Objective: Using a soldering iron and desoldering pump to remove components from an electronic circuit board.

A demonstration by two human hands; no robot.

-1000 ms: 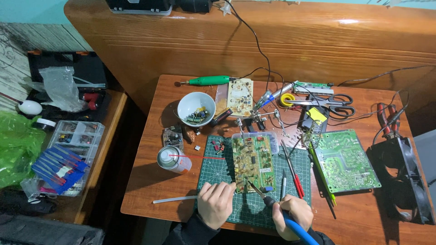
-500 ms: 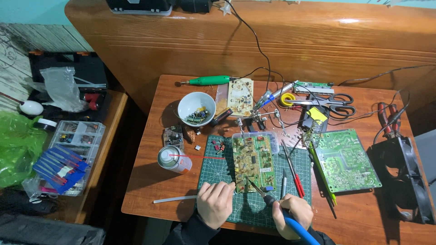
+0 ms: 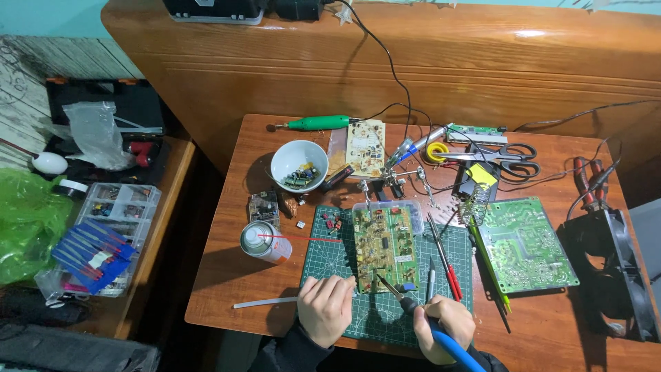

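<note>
My right hand (image 3: 446,326) grips a blue-handled soldering iron (image 3: 418,313) whose tip rests on the lower edge of a yellow-green circuit board (image 3: 384,244). The board lies on a dark green cutting mat (image 3: 323,248). My left hand (image 3: 326,308) sits on the mat at the board's lower left corner, fingers curled, beside a white rod (image 3: 265,302). Whether it holds that rod is unclear.
A white bowl of small parts (image 3: 298,165), a spray can (image 3: 262,241), a green rotary tool (image 3: 319,123), scissors (image 3: 507,153), a larger green board (image 3: 525,242) and red and green hand tools (image 3: 446,258) crowd the wooden table (image 3: 227,275). Parts boxes (image 3: 103,238) lie on the left.
Both hands stay at the board's lower edge; the soldering iron tip has shifted only slightly. The view has barely moved.
</note>
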